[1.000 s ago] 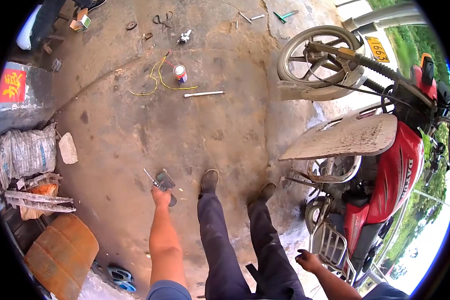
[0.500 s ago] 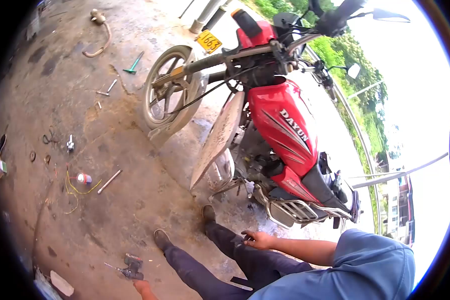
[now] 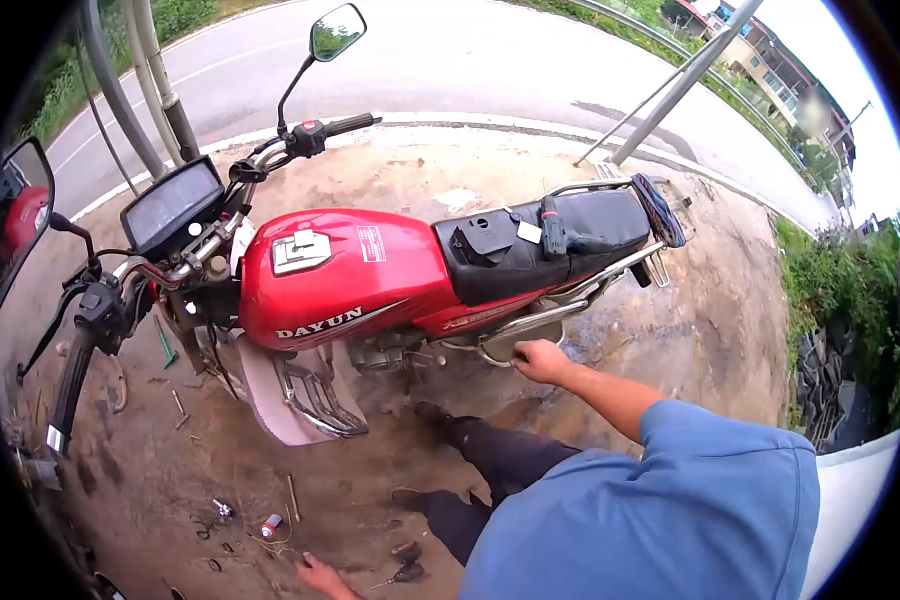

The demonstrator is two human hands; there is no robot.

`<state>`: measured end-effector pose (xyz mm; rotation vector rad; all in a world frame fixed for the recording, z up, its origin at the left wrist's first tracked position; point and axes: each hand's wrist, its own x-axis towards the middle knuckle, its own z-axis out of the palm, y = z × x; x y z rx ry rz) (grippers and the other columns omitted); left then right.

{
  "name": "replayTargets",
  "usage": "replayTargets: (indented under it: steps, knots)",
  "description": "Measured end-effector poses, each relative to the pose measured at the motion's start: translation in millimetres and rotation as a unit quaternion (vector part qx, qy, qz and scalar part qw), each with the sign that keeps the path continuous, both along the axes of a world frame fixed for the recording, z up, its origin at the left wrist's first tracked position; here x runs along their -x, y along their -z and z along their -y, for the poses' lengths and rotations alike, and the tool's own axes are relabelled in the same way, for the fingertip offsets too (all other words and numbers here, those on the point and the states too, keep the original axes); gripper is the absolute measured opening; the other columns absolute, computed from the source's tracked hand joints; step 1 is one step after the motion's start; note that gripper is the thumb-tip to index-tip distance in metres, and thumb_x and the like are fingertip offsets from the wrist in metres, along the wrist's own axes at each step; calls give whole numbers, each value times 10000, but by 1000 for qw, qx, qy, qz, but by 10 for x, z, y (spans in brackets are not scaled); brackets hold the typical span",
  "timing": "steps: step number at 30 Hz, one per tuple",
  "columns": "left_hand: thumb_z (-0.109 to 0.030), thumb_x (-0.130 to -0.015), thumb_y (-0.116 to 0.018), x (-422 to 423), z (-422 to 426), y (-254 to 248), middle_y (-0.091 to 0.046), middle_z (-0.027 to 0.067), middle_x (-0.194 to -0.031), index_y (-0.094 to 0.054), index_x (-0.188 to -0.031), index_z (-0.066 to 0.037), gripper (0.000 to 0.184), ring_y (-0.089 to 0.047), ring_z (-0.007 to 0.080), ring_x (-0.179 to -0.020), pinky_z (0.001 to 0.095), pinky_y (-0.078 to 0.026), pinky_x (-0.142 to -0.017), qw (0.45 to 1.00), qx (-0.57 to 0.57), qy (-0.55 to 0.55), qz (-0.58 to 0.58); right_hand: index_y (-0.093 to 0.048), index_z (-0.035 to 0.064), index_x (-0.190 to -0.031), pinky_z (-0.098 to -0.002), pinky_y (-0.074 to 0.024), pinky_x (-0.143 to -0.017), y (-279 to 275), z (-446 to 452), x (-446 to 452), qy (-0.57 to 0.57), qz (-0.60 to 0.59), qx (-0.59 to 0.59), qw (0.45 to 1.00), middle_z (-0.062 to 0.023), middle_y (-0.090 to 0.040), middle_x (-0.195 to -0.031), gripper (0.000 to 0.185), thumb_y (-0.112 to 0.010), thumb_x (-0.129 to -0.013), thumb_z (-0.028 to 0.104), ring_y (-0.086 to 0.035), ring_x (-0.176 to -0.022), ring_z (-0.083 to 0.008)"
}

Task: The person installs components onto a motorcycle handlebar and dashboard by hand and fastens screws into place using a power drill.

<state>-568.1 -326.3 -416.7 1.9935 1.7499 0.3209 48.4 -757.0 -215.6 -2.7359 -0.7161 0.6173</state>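
While the left hand (image 3: 320,575) sits between a small red-and-white can (image 3: 271,525) and a dark pistol-shaped power drill (image 3: 408,572) on the brown stained floor (image 3: 200,450), apart from both, its finger spread can't be judged. Right hand (image 3: 542,362): fingers bent inward, tightness and contact unclear, near the shiny metal side rail (image 3: 530,320) of the red black-seated motorcycle (image 3: 345,270).

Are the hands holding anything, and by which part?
Nothing I can see: the left hand is apart from the nearby drill, and the right hand is curled with nothing showing in it.
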Motion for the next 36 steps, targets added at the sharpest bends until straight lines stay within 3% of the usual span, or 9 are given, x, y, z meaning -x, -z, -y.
replayTargets:
  steps: [1,5,7,10,20,24,27,32,36]
  knots:
    - [-205,-1026,-596,-329,-343,-598,-684,247,-1041,-648,-1043,94,304,-620,382,-909,471,-493,-849,997,-44,-5,66,-694,59,-978,-512,-542,-795,-111,14,-221,20,37,-40,998,-184,-715,-930,236,-684,-884,275,-683,-908,-401]
    - [-340,-1019,-619,-2253,-773,-3746,-709,259,-968,-680,-1047,69,414,-654,448,-881,503,-517,-775,947,-312,64,-35,-688,57,-977,-477,-544,-835,-464,-32,-1340,71,230,-110,964,-164,-673,-946,147,-674,-879,166,-660,-947,-379]
    - [-255,-962,-660,-2590,-1121,-4300,-699,229,-912,-665,-1025,10,273,-654,430,-857,489,-513,-764,868,-480,120,22,-682,51,-981,-468,-539,-863,-534,-79,-1961,67,300,-75,948,-165,-668,-976,150,-683,-870,151,-644,-983,-372]
    - [-130,-1027,-576,-2963,-1398,-4955,-675,227,-1193,-648,-1059,66,211,-628,383,-1077,447,-492,-934,839,-522,153,-6,-692,59,-1001,-479,-530,-902,-299,-199,-2654,42,302,28,952,-175,-680,-999,189,-703,-841,159,-640,-1013,-363]
    - [-209,-1023,-567,-3538,-1528,-5790,-617,211,-1287,-635,-1156,35,286,-566,383,-1224,442,-420,-1064,914,-327,240,19,-638,12,-991,-500,-549,-876,380,-166,-3192,73,248,22,966,-222,-673,-1025,245,-739,-820,157,-666,-989,-409]
    - [-384,-915,-722,-3874,-1704,-5912,-557,238,-1394,-524,-1416,20,674,-516,422,-1308,468,-414,-1092,908,-230,346,-61,-677,10,-921,-515,-550,-860,267,-289,-3302,98,236,26,966,-236,-707,-965,226,-676,-870,230,-691,-940,-414]
    - [-409,-825,-797,-4141,-1796,-6010,-531,236,-1433,-472,-1469,20,839,-500,414,-1339,487,-407,-1109,907,-154,349,-178,-734,57,-1103,-500,-534,-893,5,-288,-3611,391,178,-135,893,-227,-743,-1043,422,-617,-897,406,-699,-1029,-422]
    - [-401,-738,-836,-4379,-1785,-5873,-515,222,-1435,-523,-1441,-10,863,-468,382,-1368,525,-382,-1110,843,-235,350,-335,-681,14,-1078,-312,-568,-758,-593,-779,-3389,318,-100,-654,679,-82,-701,-871,261,-547,-1008,227,-695,-807,-212]
    - [-327,-731,-793,-4522,-1756,-5859,-417,241,-1536,-616,-1344,-41,699,-362,401,-1453,598,-354,-1118,844,-222,338,-353,-642,17,-1123,-363,-598,-797,-1325,-1974,-2324,213,-313,-700,606,-102,-704,-916,214,-622,-996,189,-692,-815,-220]
